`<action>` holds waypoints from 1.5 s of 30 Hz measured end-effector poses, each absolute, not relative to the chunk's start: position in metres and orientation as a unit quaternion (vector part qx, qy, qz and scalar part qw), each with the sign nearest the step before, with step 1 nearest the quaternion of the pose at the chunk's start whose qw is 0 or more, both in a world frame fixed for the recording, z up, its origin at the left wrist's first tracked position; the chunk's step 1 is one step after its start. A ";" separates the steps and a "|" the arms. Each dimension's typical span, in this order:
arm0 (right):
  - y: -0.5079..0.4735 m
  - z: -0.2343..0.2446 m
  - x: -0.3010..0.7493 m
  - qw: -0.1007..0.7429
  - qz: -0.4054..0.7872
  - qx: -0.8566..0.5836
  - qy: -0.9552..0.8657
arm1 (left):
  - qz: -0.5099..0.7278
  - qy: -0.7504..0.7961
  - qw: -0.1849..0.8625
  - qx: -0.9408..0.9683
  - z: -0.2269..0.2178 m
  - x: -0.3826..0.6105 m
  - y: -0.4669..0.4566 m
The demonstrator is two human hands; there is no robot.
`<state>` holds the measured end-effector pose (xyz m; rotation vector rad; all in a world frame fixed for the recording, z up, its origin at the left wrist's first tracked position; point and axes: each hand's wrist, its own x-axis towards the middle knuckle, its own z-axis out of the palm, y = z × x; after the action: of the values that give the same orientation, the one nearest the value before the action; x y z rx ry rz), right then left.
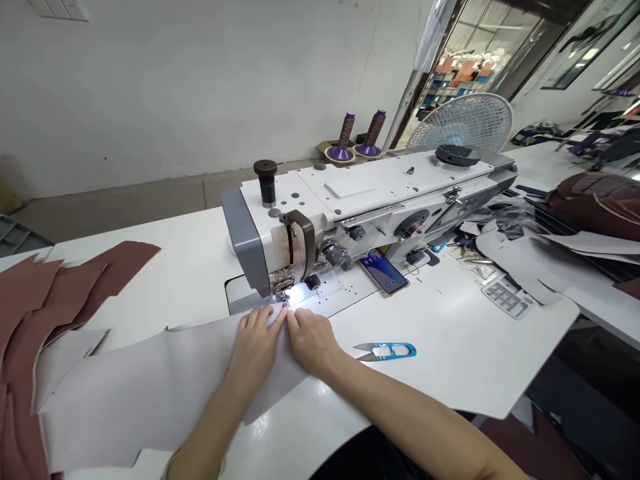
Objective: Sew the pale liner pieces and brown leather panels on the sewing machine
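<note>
A pale grey leather-like piece lies on the white table, its corner under the presser foot of a white sewing machine. My left hand lies flat on the piece, fingers stretched toward the needle. My right hand presses on the piece's right edge beside it, fingers close together and pointing at the foot. The two hands touch at the fingertips just in front of the lit needle area.
Blue thread snips lie right of my right hand. A phone rests under the machine arm. Brown cut pieces are stacked at the left. Two purple thread cones, a fan and more material stand behind and right.
</note>
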<state>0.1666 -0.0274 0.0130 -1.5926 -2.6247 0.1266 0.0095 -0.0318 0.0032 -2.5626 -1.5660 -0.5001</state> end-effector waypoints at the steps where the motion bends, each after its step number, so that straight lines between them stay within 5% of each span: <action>1: -0.027 0.013 0.166 0.036 0.040 -0.516 -0.855 | -0.164 -0.514 0.048 -0.840 0.003 0.009 -0.032; 13: -0.020 0.025 0.161 -0.013 -0.021 -0.449 -0.893 | -0.145 -0.484 0.036 -0.863 0.008 0.005 -0.016; 22: -0.015 0.012 0.161 0.046 -0.060 -0.448 -0.891 | -0.150 -0.501 0.013 -0.852 0.008 0.006 -0.008; 45: -0.010 0.021 0.158 0.020 -0.029 -0.465 -0.885 | -0.151 -0.516 0.056 -0.842 0.006 0.009 -0.008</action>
<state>0.1581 -0.0103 0.0208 -1.4417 -2.7440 -0.0912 0.0095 -0.0081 0.0063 -2.5533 -1.5640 -0.4582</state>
